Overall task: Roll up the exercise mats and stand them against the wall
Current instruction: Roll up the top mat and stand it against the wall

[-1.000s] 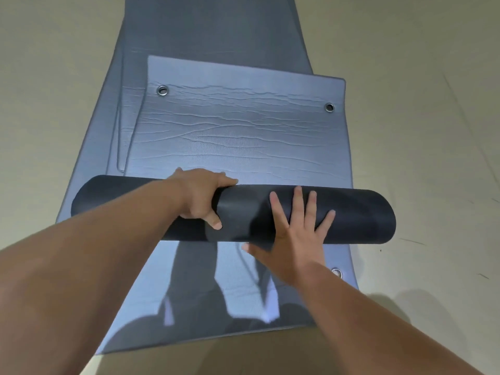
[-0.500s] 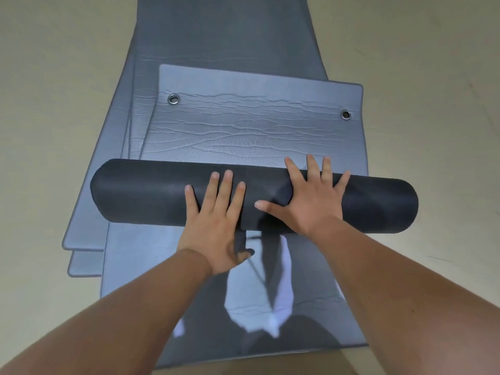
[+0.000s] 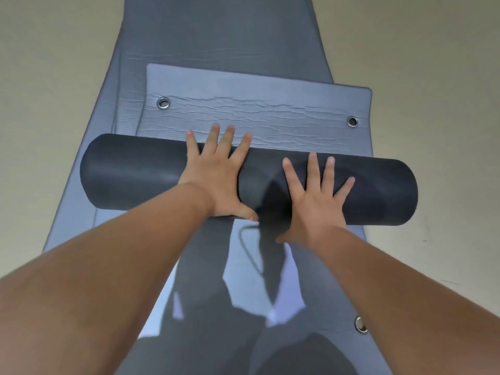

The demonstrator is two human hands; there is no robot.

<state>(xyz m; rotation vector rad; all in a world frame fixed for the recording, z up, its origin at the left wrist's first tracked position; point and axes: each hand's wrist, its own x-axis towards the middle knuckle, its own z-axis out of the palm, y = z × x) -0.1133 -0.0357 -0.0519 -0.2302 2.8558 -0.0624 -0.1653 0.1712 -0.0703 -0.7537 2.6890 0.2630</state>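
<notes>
Nearest in my view, stacked grey mats (image 3: 243,288) lie flat on the beige floor (image 3: 438,55), with a near eyelet (image 3: 359,324) at their right edge. I see both hands spread flat, fingers straight and apart, gripping nothing. The right hand (image 3: 313,201) presses the near side of the dark roll (image 3: 130,171), and the left hand (image 3: 216,180) reaches over its top. Beyond the roll, the mat's flat tail (image 3: 257,109) shows two far eyelets (image 3: 163,102).

matt dark foam roll (image 3: 135,171), creased grey mat (image 3: 257,112), shiny metal eyelets (image 3: 163,102), smooth beige floor (image 3: 54,77)
</notes>
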